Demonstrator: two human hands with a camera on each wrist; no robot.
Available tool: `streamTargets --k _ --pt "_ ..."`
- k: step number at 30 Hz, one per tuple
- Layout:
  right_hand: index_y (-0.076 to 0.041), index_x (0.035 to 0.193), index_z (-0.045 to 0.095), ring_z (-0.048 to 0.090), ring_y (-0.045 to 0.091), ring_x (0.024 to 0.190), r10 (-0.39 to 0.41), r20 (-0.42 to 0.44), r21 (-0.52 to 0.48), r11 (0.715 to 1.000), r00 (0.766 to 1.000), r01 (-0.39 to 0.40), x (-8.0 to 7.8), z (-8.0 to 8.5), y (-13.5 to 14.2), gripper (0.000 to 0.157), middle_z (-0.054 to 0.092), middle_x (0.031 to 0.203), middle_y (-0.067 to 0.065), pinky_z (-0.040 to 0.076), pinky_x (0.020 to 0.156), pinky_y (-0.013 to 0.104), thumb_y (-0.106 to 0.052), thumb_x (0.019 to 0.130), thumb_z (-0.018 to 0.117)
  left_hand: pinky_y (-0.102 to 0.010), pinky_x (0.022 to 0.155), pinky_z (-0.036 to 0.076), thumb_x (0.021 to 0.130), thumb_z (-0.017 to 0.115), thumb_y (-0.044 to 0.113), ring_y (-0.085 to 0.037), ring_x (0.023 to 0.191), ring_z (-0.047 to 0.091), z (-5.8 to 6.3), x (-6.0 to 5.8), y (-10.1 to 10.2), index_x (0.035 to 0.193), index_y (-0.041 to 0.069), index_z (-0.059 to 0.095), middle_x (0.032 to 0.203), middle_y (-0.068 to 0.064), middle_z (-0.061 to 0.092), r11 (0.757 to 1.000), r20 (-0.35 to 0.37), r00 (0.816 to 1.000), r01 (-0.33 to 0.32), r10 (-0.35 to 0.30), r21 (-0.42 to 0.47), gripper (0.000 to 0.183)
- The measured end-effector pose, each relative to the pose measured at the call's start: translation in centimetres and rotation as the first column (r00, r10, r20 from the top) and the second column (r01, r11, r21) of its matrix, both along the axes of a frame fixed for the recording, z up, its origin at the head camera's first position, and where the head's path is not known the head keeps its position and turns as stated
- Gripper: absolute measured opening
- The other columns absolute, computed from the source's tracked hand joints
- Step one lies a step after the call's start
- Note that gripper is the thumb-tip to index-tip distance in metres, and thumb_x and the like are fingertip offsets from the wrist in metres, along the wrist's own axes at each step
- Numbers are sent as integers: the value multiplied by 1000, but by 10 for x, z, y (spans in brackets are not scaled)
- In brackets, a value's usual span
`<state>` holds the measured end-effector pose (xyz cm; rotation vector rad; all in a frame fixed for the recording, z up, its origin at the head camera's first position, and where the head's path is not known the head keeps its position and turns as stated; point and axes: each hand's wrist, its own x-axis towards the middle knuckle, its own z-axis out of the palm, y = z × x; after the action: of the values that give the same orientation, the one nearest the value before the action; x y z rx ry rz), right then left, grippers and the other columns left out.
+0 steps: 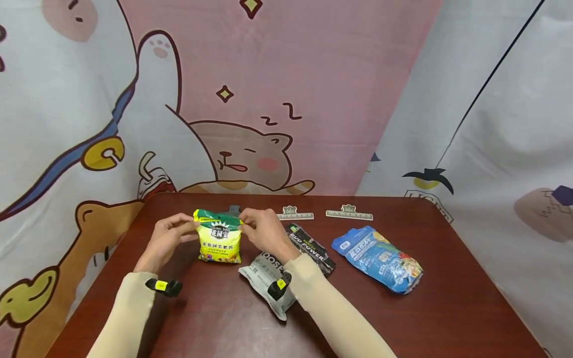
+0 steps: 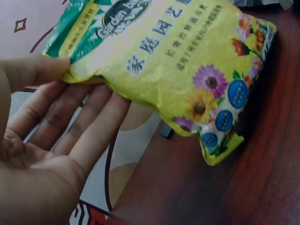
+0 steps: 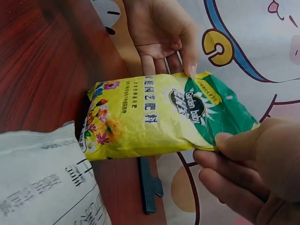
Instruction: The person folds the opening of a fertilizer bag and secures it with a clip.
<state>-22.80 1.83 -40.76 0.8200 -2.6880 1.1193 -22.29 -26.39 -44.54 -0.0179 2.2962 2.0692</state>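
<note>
A yellow and green fertilizer bag (image 1: 219, 243) printed with flowers is held upright at the left of the table. My left hand (image 1: 166, 238) pinches its upper left edge between thumb and fingers. On the other side, my right hand (image 1: 267, 231) pinches the upper right edge. In the left wrist view the left thumb lies on the front of the bag (image 2: 159, 70), with the fingers behind it. The right wrist view shows both hands at the bag's (image 3: 140, 117) two side edges. Behind the bag lies a dark clip (image 3: 149, 187), partly hidden in the head view.
A grey-white bag (image 1: 264, 278) lies partly under my right forearm, against a black bag (image 1: 309, 246). Farther right is a blue bag (image 1: 380, 258). Two pale clips with a keyboard pattern, one clip (image 1: 295, 215) and another clip (image 1: 349, 214), lie along the table's (image 1: 447, 298) back edge.
</note>
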Motion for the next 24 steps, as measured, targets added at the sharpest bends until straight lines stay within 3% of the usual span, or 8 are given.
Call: streamTargets --k 6,11,17,24 --pt "-16 107 76 74 7 83 35 -84 -13 999 996 -36 4 -4 4 12 80 95 -2 55 72 19 -16 96 74 -39 83 63 95 74 12 -14 83 76 -6 8 -4 99 2 72 93 3 72 995 -101 994 47 -39 84 11" --pt "-19 104 78 71 3 80 37 -80 -63 997 996 -43 4 -7 9 9 80 96 -6 52 67 18 -17 96 73 -39 81 63 95 72 6 -18 81 76 -10 11 -5 99 -4 70 89 4 75 994 -187 978 99 -87 55 12" --pt "-19 106 80 72 4 85 36 -28 -114 993 999 -39 7 -11 12 11 80 101 -6 55 74 20 -19 97 73 -33 77 61 94 69 -1 -12 80 70 -14 11 -8 97 -7 67 87 5 75 991 -223 967 133 -124 22 7" --pt "-21 110 78 74 4 89 30 104 -204 979 994 -8 9 -19 11 14 80 102 -6 57 77 21 -22 97 73 -27 71 59 90 73 -3 -17 79 68 -14 8 -11 102 -5 71 91 6 78 988 -256 955 151 -150 -17 13"
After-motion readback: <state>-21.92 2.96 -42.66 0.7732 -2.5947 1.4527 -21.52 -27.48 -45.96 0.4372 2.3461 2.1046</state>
